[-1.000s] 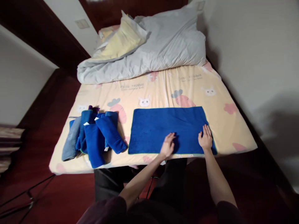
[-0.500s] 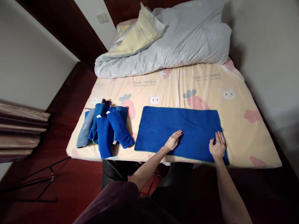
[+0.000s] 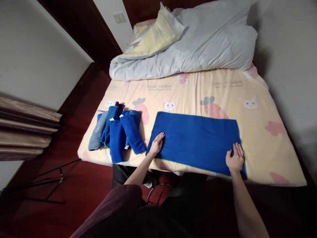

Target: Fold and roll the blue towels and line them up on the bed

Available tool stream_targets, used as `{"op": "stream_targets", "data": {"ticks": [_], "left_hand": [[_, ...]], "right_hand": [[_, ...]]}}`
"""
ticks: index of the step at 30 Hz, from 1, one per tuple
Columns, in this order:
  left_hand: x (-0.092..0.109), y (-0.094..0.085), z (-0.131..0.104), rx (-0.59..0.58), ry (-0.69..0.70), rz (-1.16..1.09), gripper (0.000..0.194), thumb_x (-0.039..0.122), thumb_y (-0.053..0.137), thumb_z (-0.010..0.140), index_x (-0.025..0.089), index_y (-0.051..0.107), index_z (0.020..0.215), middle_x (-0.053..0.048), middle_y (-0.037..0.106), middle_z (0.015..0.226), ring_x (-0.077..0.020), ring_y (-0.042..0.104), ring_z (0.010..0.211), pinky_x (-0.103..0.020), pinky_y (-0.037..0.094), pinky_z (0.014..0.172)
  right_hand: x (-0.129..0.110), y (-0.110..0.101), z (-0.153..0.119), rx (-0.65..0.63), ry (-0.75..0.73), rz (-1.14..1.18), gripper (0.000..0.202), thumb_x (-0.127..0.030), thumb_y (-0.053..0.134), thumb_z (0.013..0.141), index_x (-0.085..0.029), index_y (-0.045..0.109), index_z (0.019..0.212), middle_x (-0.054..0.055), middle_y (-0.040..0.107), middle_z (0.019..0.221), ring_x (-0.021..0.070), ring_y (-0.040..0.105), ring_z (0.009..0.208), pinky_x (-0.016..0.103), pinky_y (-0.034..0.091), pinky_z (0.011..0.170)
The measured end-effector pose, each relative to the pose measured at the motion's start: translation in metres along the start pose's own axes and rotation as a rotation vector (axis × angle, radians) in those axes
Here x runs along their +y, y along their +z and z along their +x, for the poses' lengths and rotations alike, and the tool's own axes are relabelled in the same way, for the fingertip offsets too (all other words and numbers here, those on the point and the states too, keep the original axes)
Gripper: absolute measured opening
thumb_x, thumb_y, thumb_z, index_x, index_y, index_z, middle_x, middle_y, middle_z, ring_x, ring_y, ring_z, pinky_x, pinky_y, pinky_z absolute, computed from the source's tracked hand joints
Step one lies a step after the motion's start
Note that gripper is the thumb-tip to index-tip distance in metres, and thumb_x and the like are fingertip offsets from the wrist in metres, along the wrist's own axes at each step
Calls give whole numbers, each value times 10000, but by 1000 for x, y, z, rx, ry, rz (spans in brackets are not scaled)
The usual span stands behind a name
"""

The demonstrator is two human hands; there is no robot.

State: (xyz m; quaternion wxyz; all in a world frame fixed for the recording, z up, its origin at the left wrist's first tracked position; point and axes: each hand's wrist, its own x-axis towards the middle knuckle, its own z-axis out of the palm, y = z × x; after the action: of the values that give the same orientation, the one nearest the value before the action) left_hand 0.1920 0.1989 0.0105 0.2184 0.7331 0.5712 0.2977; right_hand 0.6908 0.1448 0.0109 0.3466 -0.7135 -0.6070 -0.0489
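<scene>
A blue towel point(image 3: 195, 142) with a thin green edge lies spread flat near the front of the bed. My left hand point(image 3: 156, 144) rests on its left end, fingers stretched out. On the right end lies my right hand point(image 3: 235, 157), also open, with the thumb apart from the fingers. Neither hand grips the cloth. To the left of the towel is a heap of several rolled towels, among them a bright blue rolled towel point(image 3: 132, 134) and a grey-blue rolled towel point(image 3: 97, 133).
The bed point(image 3: 269, 158) has a pale yellow sheet with carrots and rabbits. A white quilt point(image 3: 210, 43) is bunched at the far end beside a yellow pillow point(image 3: 158, 34). A thin black metal stand point(image 3: 49, 188) and striped curtain point(image 3: 24, 129) are on the left.
My left hand has slid left across the towel from its middle to the left end. My right hand stays on the right end. The view has shifted slightly.
</scene>
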Motion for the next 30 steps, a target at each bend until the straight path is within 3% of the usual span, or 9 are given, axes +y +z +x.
{"op": "stream_targets", "data": {"ticks": [5,8,11,15,18,20,22,27,30], "left_hand": [[-22,-24,8,31,-69,64,485,125,365,946,178,602,1365,-98,557,1485,-218,453,1442,-520,387,1218],[-11,-18,19,59,-70,111,503,103,367,931,159,590,1379,-121,538,1500,-243,409,1470,-543,375,1218],[39,20,28,20,28,124,504,133,389,953,180,555,1427,-113,460,1566,-270,278,1533,-576,303,1244],[136,99,36,-237,312,3,540,301,469,986,228,456,1520,-78,259,1672,-301,132,1572,-574,179,1278],[173,139,52,-302,383,-39,554,376,461,998,227,443,1532,-76,190,1691,-303,102,1575,-559,133,1285],[168,144,66,-314,393,-27,547,398,466,998,228,466,1518,-79,227,1682,-295,126,1572,-550,127,1286],[143,131,80,-305,384,7,546,409,465,1001,236,465,1519,-80,268,1669,-285,162,1567,-545,129,1285],[63,66,104,-186,228,153,549,412,432,1014,216,454,1527,-93,299,1656,-290,211,1555,-534,154,1279],[27,36,111,-117,141,224,559,418,434,1012,205,449,1528,-96,303,1655,-299,211,1554,-546,160,1273]], "right_hand": [[-1,1,0,7,4,-5,503,-203,462,900,-59,602,1361,203,589,1427,312,494,1402,516,452,1143],[0,1,-1,1,13,-12,508,-204,464,894,-63,602,1362,199,586,1432,308,494,1403,511,449,1146],[0,2,-1,-5,22,-15,520,-198,463,892,-69,591,1380,195,577,1445,306,491,1406,514,445,1149],[0,1,-2,-10,17,-13,534,-186,463,887,-72,575,1397,193,568,1454,308,483,1411,515,440,1156],[0,0,-1,-17,15,-9,544,-184,465,880,-85,569,1405,186,565,1459,316,485,1407,531,441,1152],[-1,0,-1,-10,13,-9,536,-187,465,881,-87,577,1395,186,572,1450,319,494,1401,533,453,1141],[-1,-1,-1,-3,1,-8,524,-190,467,885,-79,584,1384,192,581,1438,318,500,1396,526,459,1137],[0,0,-1,-14,-7,0,525,-187,470,891,-74,575,1392,196,570,1450,317,489,1404,523,444,1148],[1,0,-1,-29,16,-4,532,-190,467,891,-79,573,1400,192,570,1451,323,490,1404,539,446,1140]]}}
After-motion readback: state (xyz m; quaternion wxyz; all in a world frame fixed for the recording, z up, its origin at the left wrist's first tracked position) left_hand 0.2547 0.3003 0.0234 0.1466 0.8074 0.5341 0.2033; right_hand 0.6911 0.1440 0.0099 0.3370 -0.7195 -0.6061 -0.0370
